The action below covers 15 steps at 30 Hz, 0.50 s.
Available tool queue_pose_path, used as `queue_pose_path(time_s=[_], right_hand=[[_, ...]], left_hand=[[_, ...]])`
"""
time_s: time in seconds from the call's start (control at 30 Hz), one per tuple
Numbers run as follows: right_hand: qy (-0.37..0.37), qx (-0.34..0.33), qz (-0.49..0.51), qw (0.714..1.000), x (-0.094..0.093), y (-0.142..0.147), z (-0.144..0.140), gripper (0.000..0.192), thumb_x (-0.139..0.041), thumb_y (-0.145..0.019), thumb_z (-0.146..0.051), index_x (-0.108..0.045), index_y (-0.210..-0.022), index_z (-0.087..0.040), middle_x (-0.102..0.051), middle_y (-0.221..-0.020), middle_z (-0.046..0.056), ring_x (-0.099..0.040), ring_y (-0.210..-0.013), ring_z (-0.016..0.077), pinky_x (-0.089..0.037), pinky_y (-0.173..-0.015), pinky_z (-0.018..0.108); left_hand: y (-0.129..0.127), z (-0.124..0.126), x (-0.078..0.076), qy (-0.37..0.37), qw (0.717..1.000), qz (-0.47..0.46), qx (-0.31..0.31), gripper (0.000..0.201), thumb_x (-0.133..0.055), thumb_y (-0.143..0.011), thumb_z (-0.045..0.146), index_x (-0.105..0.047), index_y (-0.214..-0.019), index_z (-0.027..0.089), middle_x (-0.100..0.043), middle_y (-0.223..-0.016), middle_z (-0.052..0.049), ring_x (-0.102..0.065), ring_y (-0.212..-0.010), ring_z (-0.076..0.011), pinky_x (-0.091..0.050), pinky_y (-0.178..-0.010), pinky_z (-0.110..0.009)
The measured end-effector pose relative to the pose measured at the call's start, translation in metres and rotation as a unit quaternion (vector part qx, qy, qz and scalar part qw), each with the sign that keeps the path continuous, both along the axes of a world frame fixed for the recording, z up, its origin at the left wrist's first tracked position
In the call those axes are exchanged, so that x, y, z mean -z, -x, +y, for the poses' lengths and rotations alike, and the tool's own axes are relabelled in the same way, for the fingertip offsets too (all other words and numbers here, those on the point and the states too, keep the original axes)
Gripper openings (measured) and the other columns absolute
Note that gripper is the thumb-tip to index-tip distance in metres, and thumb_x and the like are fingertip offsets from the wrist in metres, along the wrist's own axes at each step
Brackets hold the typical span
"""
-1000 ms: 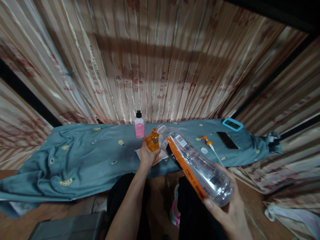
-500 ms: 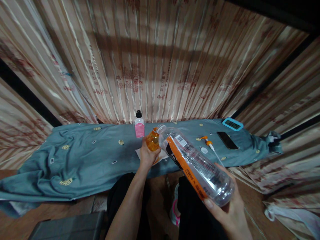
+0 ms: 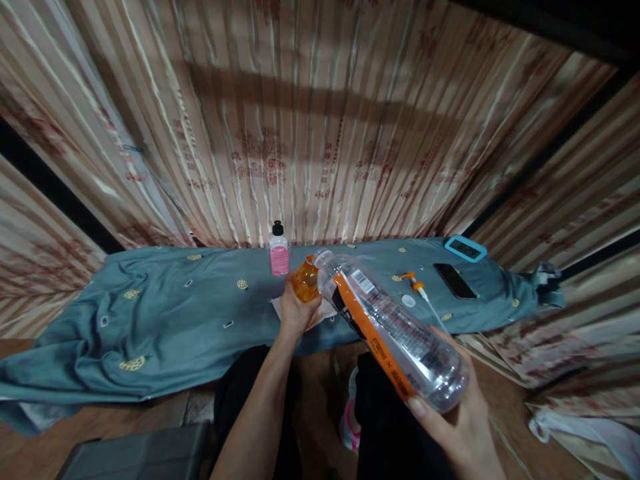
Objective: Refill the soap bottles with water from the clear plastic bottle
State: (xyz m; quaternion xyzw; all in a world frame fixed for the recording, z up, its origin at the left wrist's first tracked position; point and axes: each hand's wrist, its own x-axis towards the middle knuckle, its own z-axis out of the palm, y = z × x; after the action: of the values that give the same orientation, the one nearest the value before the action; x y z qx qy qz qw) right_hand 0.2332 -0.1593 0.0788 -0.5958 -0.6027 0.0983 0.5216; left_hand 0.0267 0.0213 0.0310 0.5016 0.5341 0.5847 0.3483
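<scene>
Right hand [image 3: 460,420] gripping big clear bottle [image 3: 390,327], tipping into small orange bottle [image 3: 305,281]; left hand [image 3: 295,310] gripping it. Pouring unfinished.

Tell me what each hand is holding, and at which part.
The right hand holds the tilted clear bottle at its base. The left hand grips the small orange bottle around its lower body.
</scene>
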Motion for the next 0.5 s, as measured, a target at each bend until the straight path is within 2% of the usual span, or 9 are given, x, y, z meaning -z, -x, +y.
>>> queue_pose_path(time_s=[0.3,0.5], right_hand=[[-0.013,0.001,-0.015,1.000,-0.0016,0.0011,0.0014,0.075,-0.067,-0.086,-0.060,-0.046,-0.144,-0.019,-0.064,-0.131,0.009,-0.067,-0.113,0.0214,-0.052,-0.093,0.023],[-0.010,0.004,-0.025,1.000,-0.0022,0.0003,0.0019,0.074,-0.066,-0.087,-0.060,-0.047,-0.144,-0.017,-0.064,-0.132,0.010,-0.067,-0.116,0.0208,-0.052,-0.095,0.022]], left_hand=[[0.0000,0.0007,0.0017,-0.007,1.000,0.010,-0.009,0.064,-0.083,-0.057,0.012,-0.055,-0.114,0.022,-0.076,-0.108,-0.003,-0.075,-0.101,-0.0268,-0.059,-0.094,-0.045],[0.0005,-0.0004,-0.0011,-0.004,1.000,0.014,-0.003,0.065,-0.083,-0.058,0.012,-0.055,-0.115,0.020,-0.075,-0.112,-0.006,-0.074,-0.105,-0.0264,-0.059,-0.097,-0.043]])
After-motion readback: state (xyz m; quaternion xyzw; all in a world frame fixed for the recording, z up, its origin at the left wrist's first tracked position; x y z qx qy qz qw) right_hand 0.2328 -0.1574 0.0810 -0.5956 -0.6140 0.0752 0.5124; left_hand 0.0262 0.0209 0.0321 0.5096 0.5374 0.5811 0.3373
